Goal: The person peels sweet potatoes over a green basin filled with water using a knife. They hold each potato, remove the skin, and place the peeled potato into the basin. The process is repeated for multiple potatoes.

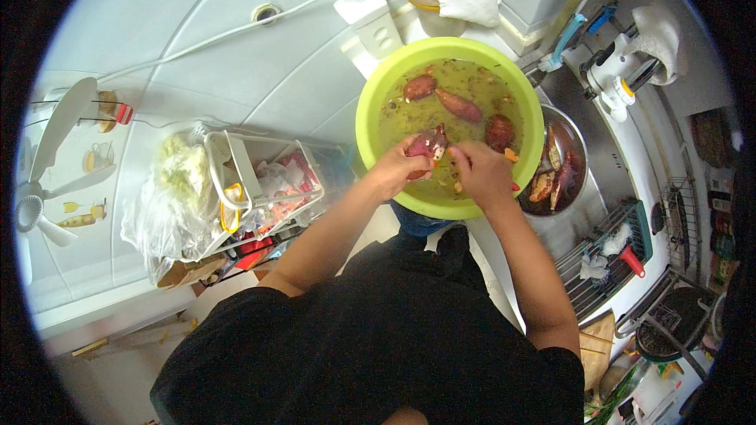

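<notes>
My left hand [397, 169] grips a red-skinned sweet potato [426, 147] above the murky water in a lime-green plastic basin [367, 127]. Pale patches show on its skin. Close to its right side, my right hand [485, 174] has curled fingers; a small red end [515, 187] shows beside its heel, but whatever it may hold is hidden. Several sweet potatoes lie in the water, among them a long one [459, 106], a rounded one [420, 88] and a dark one [499, 132]. Dark specks and orange bits float around them.
Right of the basin, a round metal bowl [582, 159] with more sweet potatoes stands in a steel sink [596, 186], near a rack [582, 289] and a faucet [614, 82]. A white pump bottle [369, 15] stands behind. At left are a white basket [266, 198] and a fan [29, 212].
</notes>
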The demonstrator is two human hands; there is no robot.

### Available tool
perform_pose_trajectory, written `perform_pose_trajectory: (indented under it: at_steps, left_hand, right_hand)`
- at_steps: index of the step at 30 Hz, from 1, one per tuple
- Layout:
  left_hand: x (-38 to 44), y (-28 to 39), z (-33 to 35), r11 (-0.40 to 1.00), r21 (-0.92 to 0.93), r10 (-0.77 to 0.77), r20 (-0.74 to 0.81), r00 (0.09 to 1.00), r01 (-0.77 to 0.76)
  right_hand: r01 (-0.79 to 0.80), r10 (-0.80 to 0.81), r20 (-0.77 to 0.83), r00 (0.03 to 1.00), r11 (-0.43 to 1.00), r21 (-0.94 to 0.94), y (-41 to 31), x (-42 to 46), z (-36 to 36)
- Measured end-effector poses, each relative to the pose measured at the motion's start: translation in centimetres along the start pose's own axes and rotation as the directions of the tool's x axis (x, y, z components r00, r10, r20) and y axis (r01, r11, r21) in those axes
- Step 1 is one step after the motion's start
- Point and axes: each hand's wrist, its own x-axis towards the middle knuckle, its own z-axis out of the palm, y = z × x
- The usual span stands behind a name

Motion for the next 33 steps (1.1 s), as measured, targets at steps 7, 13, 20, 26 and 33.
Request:
perform_pose_trajectory:
  at_steps: [7,13,20,26,33]
  left_hand:
    - [0.3,-0.1,0.2,0.999,-0.023,0.032,0.025,0.999,-0.032]
    - [0.0,0.2,0.7,0.982,0.170,0.089,-0.028,0.996,-0.083]
    - [-0.2,0.1,1.0,0.985,0.117,0.130,-0.028,0.991,-0.126]
    - [-0.2,0.3,1.3,0.991,0.063,0.119,-0.054,0.991,-0.116]
    - [1.2,-0.8,-0.7,0.999,0.036,0.019,0.051,0.999,-0.021]
  right_hand:
    - [-0.002,0.006,0.042,0.999,0.997,-0.083,-0.1,0.2,0.1]
    - [0.001,0.003,0.074,0.997,0.999,-0.047,-1.3,0.0,0.2]
    - [-0.117,0.117,0.005,0.993,0.993,0.018,0.1,0.4,0.8]
    - [-0.106,0.106,-0.009,0.994,0.994,-0.003,0.4,0.6,0.9]
    - [-0.063,0.065,0.075,0.995,0.998,-0.025,-1.0,-0.1,0.7]
